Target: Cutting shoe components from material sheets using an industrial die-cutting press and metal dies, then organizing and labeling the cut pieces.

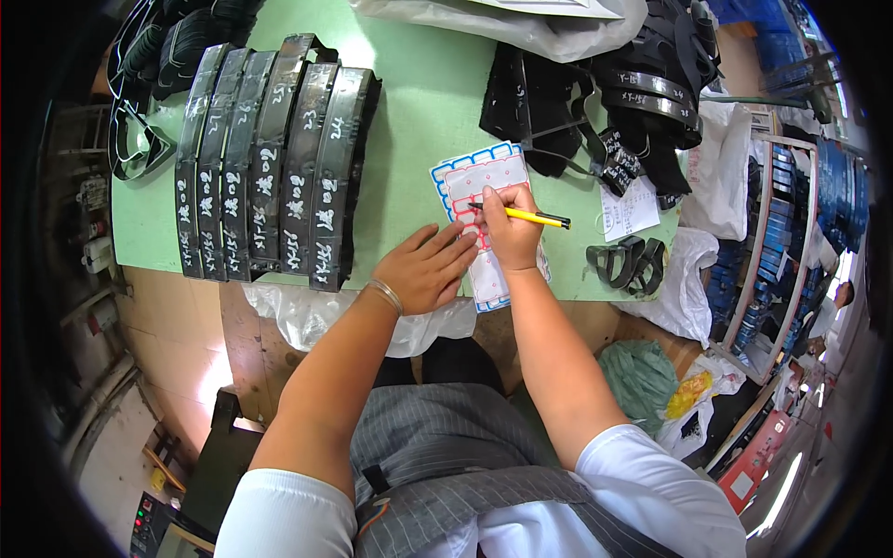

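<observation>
My right hand (pixel 511 226) grips a yellow pen with a black end (pixel 537 219), its tip touching a long sheet of labels (pixel 486 265) bordered in red, with a blue-edged sheet (pixel 443 177) showing beneath. Spread flat with the fingers pointing right, my left hand (pixel 427 270) rests at the sheet's left edge, fingertips on the paper. A bracelet circles that wrist. Farther left on the green table stands a row of curved black steel strips (pixel 296 158) with white handwriting on them.
Black straps (pixel 191 46) are heaped at the far left, a metal loop (pixel 139 139) near them. At the right lie dark bundled pieces (pixel 651 93), a written paper slip (pixel 631 209) and small black bands (pixel 628 263). Plastic bags (pixel 674 288) hang by the table's right edge, near a loaded rack (pixel 772 251).
</observation>
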